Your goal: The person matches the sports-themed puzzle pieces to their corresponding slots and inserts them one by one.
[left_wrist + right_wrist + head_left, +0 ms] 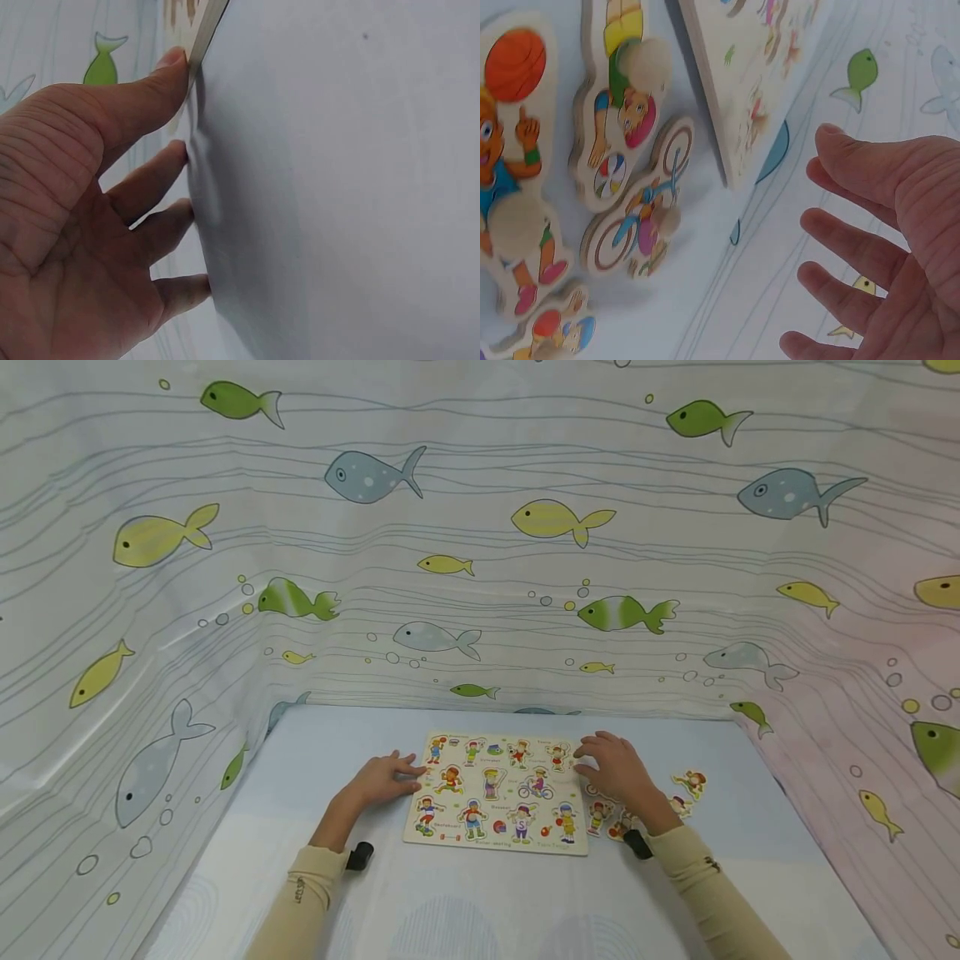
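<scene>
A wooden peg puzzle board (495, 793) with cartoon sports children lies flat in the middle of the table. My left hand (408, 770) lies flat beside the board's left edge, fingers straight. In the left wrist view the left hand (184, 150) has its thumb tip against the board's edge (204, 34) and the other fingertips on the cloth. My right hand (588, 760) is over the board's right edge, fingers relaxed and holding nothing. In the right wrist view the right hand (817, 240) is apart from the board (727, 97). Loose pieces lie beside it: a cyclist (637, 217) and a basketball player (510, 187).
More loose pieces lie right of the board (690, 783) and under my right wrist (600, 817). The table (487, 902) has a pale blue cloth. A curtain printed with fish (480, 568) closes in the back and both sides.
</scene>
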### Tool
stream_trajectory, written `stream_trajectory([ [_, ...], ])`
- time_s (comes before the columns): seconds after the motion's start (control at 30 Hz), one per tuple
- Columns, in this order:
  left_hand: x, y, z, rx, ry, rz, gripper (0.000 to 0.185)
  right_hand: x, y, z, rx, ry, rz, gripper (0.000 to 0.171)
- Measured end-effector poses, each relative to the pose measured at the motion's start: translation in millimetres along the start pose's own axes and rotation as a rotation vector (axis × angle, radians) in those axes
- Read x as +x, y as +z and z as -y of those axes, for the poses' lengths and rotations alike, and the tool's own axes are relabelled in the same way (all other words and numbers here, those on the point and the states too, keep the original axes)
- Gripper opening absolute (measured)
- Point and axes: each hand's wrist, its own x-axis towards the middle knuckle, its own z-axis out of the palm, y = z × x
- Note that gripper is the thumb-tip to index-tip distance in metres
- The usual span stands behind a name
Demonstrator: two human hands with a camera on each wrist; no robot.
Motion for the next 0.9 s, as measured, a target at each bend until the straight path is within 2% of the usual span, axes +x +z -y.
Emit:
stream_trajectory([
  [0.3, 2.2, 0.5, -0.3, 0.030, -0.045, 0.004, 0.038, -11, -8, -20, 0.006, 0.042, -0.047, 0.020],
  [0.9, -0.7, 0.6, -4.6, 0.035, -0.073, 0.007, 0.038, -31, -16, -51, -0.024, 0.140, -0.029, 0.022],
])
